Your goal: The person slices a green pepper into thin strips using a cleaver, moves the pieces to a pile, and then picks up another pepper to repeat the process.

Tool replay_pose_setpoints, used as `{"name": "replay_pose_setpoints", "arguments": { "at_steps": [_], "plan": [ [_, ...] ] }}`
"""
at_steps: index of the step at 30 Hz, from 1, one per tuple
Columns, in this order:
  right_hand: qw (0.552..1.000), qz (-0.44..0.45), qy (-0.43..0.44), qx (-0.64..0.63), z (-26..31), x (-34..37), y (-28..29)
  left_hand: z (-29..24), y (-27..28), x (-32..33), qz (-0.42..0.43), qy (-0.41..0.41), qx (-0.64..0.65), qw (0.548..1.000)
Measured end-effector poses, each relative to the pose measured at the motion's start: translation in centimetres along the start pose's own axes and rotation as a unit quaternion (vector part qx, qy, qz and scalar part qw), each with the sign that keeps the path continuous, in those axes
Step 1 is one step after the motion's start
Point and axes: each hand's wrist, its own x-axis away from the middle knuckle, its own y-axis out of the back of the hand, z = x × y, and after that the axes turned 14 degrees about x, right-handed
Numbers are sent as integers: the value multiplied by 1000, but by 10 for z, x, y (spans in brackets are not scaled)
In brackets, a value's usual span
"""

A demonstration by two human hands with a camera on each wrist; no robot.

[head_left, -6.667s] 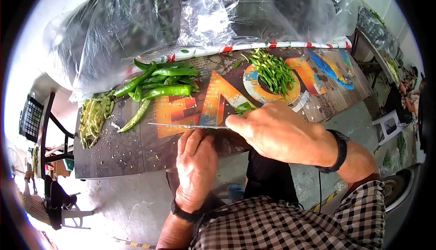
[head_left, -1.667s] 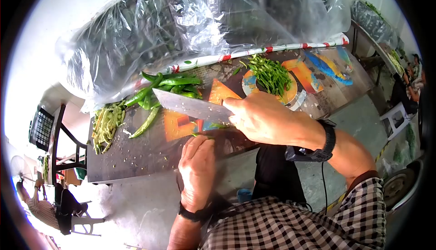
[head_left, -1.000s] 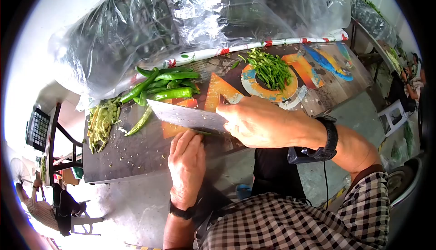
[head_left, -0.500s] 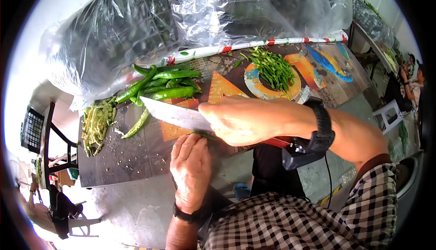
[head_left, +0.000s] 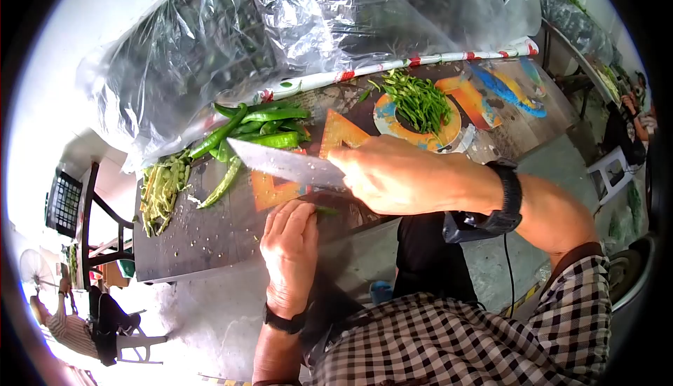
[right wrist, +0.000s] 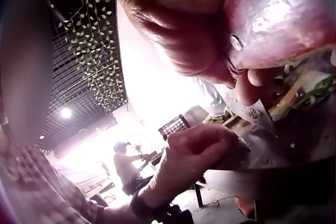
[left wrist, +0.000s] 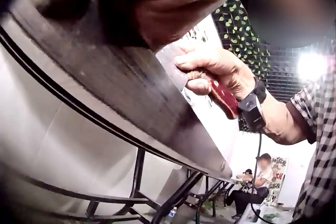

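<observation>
In the head view my right hand [head_left: 413, 176] grips a knife, its broad blade [head_left: 284, 162] pointing left above the table. Its red handle [left wrist: 223, 98] shows in the left wrist view. My left hand [head_left: 291, 253] is at the table's near edge, below the blade, with curled fingers around a green pepper piece [head_left: 327, 211] whose end sticks out to the right; the fingertips are hidden. Whole green peppers [head_left: 270, 116] lie heaped behind the blade, and a single pepper [head_left: 223, 183] lies left of it. Cut green strips [head_left: 419, 104] are piled farther back.
A pale green heap of scraps [head_left: 162, 197] lies at the table's left end. Clear plastic sheeting [head_left: 308, 22] covers something behind the table [head_left: 203, 246]. A seated person [head_left: 77, 326] is at the far left, and a white stool [head_left: 611, 174] stands at right.
Since half a second ago, the knife and right hand have shifted slightly right and up in view. Against the oldest frame, the blade is raised and shows its flat side. The head view has shifted slightly.
</observation>
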Motion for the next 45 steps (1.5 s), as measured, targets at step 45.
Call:
{"name": "replay_pose_setpoints", "arguments": {
  "at_steps": [45],
  "plan": [
    [993, -32, -78, 77, -15, 44, 47, 7, 2, 11, -130, 192, 304, 924]
  ]
}}
